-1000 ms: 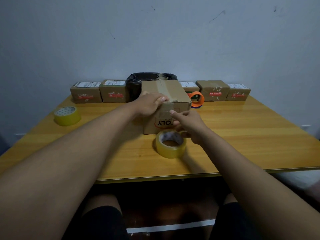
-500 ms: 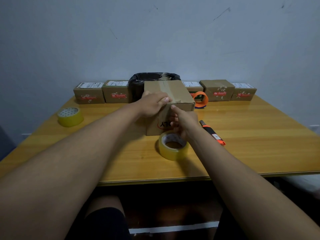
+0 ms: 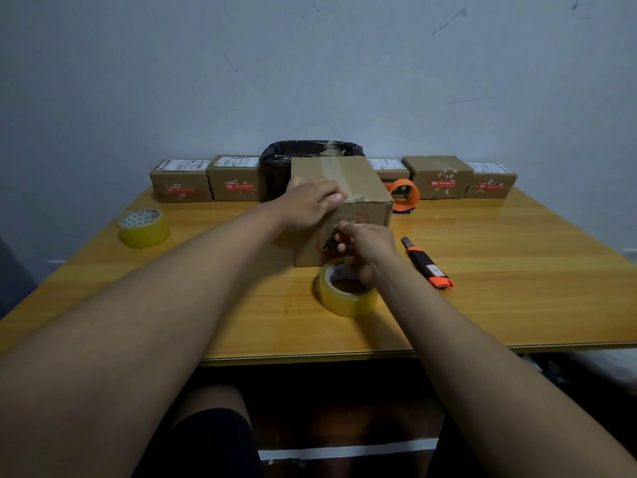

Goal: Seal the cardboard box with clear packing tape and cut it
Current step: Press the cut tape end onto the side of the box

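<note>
A brown cardboard box (image 3: 358, 182) stands mid-table with a strip of clear tape running along its top and over the near edge. My left hand (image 3: 310, 205) lies on the box's near top corner, fingers pressing the tape down. My right hand (image 3: 365, 244) is against the box's front face, fingers pinched together at the tape's lower end. A roll of clear packing tape (image 3: 346, 288) lies flat on the table just below my right hand. An orange and black utility knife (image 3: 425, 262) lies to the right of the box.
A second tape roll (image 3: 144, 227) sits at the left. An orange tape dispenser (image 3: 405, 194) stands behind the box's right side. Several small labelled boxes (image 3: 181, 181) and a black-lined bin (image 3: 275, 163) line the back edge of the wooden table (image 3: 517, 288).
My right hand moved from the box's right front edge to the middle of its front face, fingers now pinched. The knife came into view beside it. My left hand stayed on top.
</note>
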